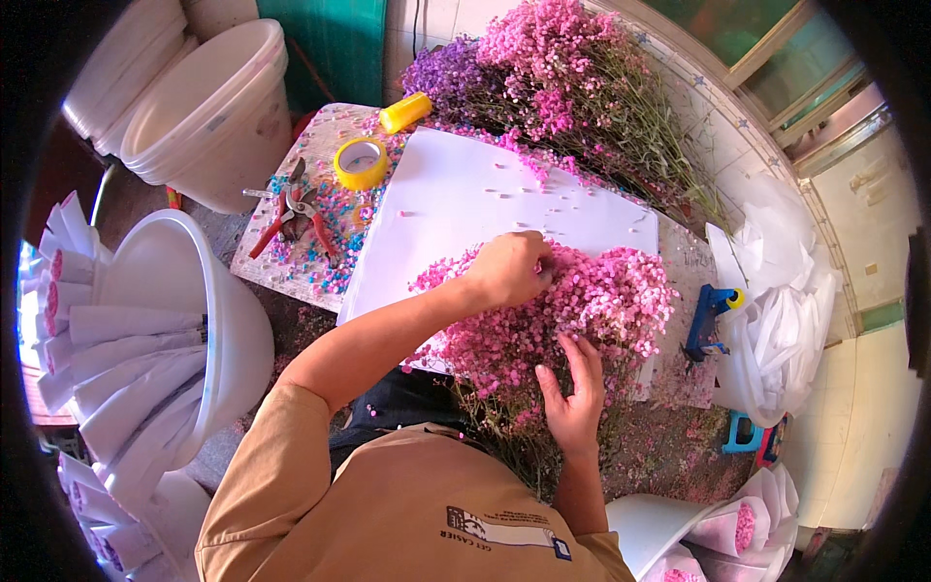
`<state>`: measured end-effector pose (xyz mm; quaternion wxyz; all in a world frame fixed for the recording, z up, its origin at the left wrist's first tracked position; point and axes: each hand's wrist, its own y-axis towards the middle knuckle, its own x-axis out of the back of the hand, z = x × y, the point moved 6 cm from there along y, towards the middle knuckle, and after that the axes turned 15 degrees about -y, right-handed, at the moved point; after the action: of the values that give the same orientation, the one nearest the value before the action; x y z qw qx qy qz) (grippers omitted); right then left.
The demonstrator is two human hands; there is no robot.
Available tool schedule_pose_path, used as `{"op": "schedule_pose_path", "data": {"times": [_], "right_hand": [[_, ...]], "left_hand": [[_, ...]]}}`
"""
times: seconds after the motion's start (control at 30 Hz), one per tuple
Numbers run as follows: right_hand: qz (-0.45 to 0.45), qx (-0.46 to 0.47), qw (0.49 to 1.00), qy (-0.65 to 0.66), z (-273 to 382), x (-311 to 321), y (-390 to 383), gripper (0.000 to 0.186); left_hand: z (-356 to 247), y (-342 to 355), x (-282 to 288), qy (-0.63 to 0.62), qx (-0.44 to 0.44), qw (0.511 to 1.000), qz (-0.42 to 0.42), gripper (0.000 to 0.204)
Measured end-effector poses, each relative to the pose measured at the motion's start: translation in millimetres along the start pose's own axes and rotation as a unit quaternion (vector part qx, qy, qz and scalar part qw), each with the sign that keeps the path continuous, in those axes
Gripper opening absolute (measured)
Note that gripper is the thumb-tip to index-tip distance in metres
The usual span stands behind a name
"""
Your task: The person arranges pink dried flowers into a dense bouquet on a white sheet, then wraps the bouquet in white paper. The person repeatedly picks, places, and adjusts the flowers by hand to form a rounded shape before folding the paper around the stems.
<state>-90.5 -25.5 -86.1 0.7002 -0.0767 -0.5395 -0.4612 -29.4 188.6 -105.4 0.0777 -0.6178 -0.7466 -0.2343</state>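
Observation:
A thick bunch of pink baby's breath (621, 291) lies across the near part of a white paper sheet (436, 184), its green stems pointing toward me. My left hand (512, 270) is closed at the far edge of the bunch, pinching some of the blossoms; its fingertips are partly hidden. Lower down, my right hand (577, 393) rests against the near side of the flowers where the stems begin, thumb and fingers apart. Loose pink blossoms are scattered over the paper.
Red-handled pruning shears (296, 213), yellow tape (361, 163) and a yellow roll (405, 113) lie at the table's left. Pink and purple flowers (572, 78) are heaped behind. A blue tape dispenser (708, 320) stands right. White tubs (218, 291) with wrapped bouquets flank me.

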Motion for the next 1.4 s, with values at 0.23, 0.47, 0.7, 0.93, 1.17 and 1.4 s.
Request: {"op": "schedule_pose_path", "data": {"times": [0.23,0.47,0.7,0.93,1.17,1.4], "right_hand": [[-0.001,-0.051,0.992,0.115,-17.5,1.2,-0.1,0.045],[-0.001,-0.044,0.993,0.112,-17.6,2.3,1.9,0.043],[0.0,-0.043,0.994,0.105,-16.8,3.9,1.0,0.043],[0.005,-0.022,0.997,0.078,-6.7,3.0,-1.2,0.042],[0.007,-0.002,0.998,0.056,-1.6,-0.4,-4.1,0.046],[0.108,0.04,0.966,0.232,9.7,28.4,-9.3,0.045]], "left_hand": [[60.4,-20.7,29.3,-0.514,0.249,0.817,-0.085,0.016],[45.5,-19.8,24.7,-0.266,0.127,0.955,0.022,0.019],[5.6,-19.3,29.7,-0.069,0.113,0.991,-0.005,0.027],[-20.5,-14.1,8.0,0.101,0.044,0.993,0.041,0.027],[-7.5,0.6,-3.5,0.186,0.1,0.976,0.053,0.022],[-6.1,-10.7,20.3,0.034,0.082,0.996,-0.019,0.027]]}}
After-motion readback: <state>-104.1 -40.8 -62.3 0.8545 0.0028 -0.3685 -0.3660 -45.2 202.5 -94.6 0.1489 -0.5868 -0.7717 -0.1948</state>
